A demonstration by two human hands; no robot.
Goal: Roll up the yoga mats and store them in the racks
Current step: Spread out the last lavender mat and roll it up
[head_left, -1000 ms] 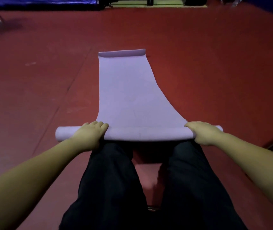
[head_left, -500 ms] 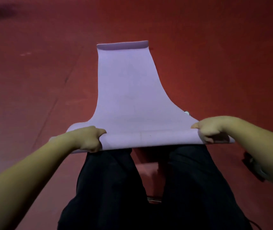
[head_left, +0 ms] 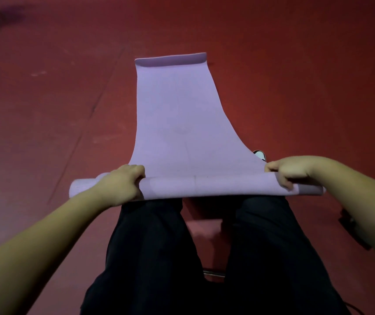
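I am gripping the rolled near end of the lilac yoga mat (head_left: 177,123) with my left hand (head_left: 120,185) and right hand (head_left: 286,172), fingers curled over the roll just above my knees. Half a second ago this end was a loose flap; now it is tucking into a firm tube again. Most of the mat is still lying flat on the red floor (head_left: 45,110), so I judge the rolling barely begun.
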